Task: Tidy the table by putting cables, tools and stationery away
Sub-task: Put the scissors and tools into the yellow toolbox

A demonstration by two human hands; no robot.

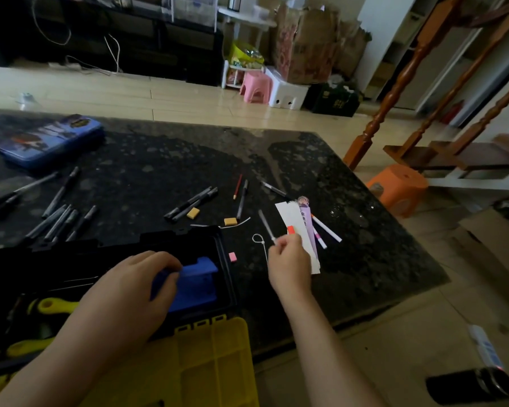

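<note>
- Thin grey stick [265, 224]: the right hand [288, 259] pinches its near end between the fingertips, other fingers curled in. The far end angles away over the right half of the worktop [365, 259]. I cannot tell whether the tip touches the surface, or whether it is a cable tie or a pen refill.
- Handling, my judgement: very light, slender and probably bendy. It looks smooth, so a tip pinch may let it swivel or slip; a hold nearer mid-length would be steadier.
- Left hand [130, 292]: fingers curled over a blue block [194, 277] inside the black toolbox [225, 251], which sits at the near edge of the worktop, left side. The block looks like rigid plastic, so a grip over its top and side suits it.
- Looped white cable tie [257, 238]: lies just beside the right hand's fingers, between the toolbox and the white paper strips [291, 218]. Light and springy; best hooked by the loop.
- Pink eraser [232, 256]: just beside the toolbox's right wall. Yellow eraser [230, 221]: just beyond its far wall. Both are small and grippy; pinch across.
- Black pens [59, 221]: scattered toward the left edge and likely to roll. Blue tin [50, 141]: near the far left corner, lid shut.
</note>
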